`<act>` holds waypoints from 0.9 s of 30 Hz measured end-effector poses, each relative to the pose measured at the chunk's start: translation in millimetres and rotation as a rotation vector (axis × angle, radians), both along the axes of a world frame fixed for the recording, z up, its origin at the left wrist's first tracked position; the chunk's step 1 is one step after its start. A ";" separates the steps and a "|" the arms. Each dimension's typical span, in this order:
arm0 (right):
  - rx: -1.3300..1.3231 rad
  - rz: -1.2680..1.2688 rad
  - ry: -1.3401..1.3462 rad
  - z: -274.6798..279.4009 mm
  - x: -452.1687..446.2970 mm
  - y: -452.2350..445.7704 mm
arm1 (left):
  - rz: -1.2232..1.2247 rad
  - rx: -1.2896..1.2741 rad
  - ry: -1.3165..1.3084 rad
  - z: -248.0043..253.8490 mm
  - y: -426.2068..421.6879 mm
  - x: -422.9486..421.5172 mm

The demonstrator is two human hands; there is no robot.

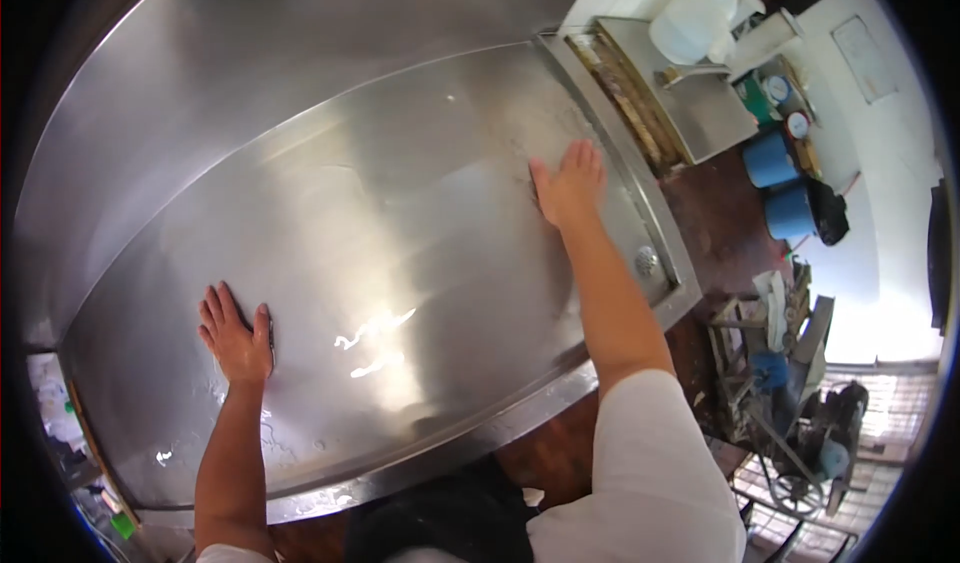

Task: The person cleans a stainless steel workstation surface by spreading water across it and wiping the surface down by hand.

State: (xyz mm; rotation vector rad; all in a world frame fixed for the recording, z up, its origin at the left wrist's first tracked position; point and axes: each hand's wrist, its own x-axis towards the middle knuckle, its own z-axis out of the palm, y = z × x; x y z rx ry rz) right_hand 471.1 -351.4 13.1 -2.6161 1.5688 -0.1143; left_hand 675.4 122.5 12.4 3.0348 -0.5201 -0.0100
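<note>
A wide, shiny metal tabletop [440,233] with a raised rim stretches out below me, wet in patches. Toward its left end, my left hand [238,343] lies palm down on the metal, fingers stretched and thumb apart. My right hand [572,185] rests flat near the right end, its fingers pointing away from me and the thumb out to the left. Neither hand holds anything. A small round drain [646,260] sits in the right corner, nearer to me than my right hand.
A metal back wall [300,33] rises behind the tabletop. To the right stand a metal-topped side unit [690,98], a whitish plastic jug [690,25] and blue buckets [770,158]. A machine with a wheel [798,493] stands on the floor at lower right.
</note>
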 end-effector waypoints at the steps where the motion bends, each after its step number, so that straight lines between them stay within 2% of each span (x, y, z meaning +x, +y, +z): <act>1: -0.013 -0.048 -0.001 4.3 -27.9 8.8 | 0.003 0.008 0.002 0.7 -0.1 -0.4; 3: -0.029 -0.102 0.038 5.8 -86.7 19.7 | 0.003 0.046 0.006 2.9 -0.9 0.0; 6: 0.248 -0.075 -0.052 27.6 -159.6 42.5 | 0.005 0.030 -0.008 -0.3 0.6 2.0; 9: 0.123 -0.216 -0.219 55.6 -212.5 84.1 | 0.066 0.083 -0.049 -8.8 -13.1 9.9; 10: 0.043 -0.241 -0.260 45.4 -224.2 93.1 | 0.112 0.106 -0.042 -8.3 -19.8 6.9; 12: -0.105 -0.286 -0.336 11.4 -234.5 111.9 | -0.150 -0.091 0.178 -10.0 -62.4 7.1; 14: -0.118 -0.310 -0.382 9.0 -232.0 115.3 | -0.431 -0.263 0.044 -37.3 -117.5 -39.5; 16: -0.115 -0.338 -0.363 8.9 -231.5 115.4 | -0.735 -0.223 -0.228 -49.8 -165.9 -94.5; 18: -0.135 -0.331 -0.327 13.8 -232.0 115.7 | -0.946 -0.496 0.329 -13.1 -175.7 -134.3; 21: -0.138 -0.315 -0.336 12.7 -233.3 117.8 | -0.861 -0.768 0.283 -0.8 -104.0 -109.5; 22: -0.137 -0.316 -0.355 11.2 -233.7 117.6 | -0.767 -0.652 0.048 4.5 -56.3 -77.2; 23: -0.140 -0.315 -0.366 9.7 -233.5 117.3 | -0.592 -0.741 -0.071 -43.3 19.1 -26.3; 24: -0.144 -0.316 -0.377 8.3 -233.0 117.0 | -0.402 -0.673 -0.099 -73.9 124.1 28.2; 25: -0.149 -0.318 -0.386 7.1 -232.6 116.1 | -0.216 -0.598 -0.108 -99.1 223.6 79.2; 26: -0.145 -0.320 -0.393 4.6 -232.9 114.0 | -0.004 0.109 -0.338 -64.7 281.2 66.1; 27: -0.140 -0.321 -0.395 1.6 -233.2 112.7 | 0.603 0.135 0.184 -15.9 306.7 63.2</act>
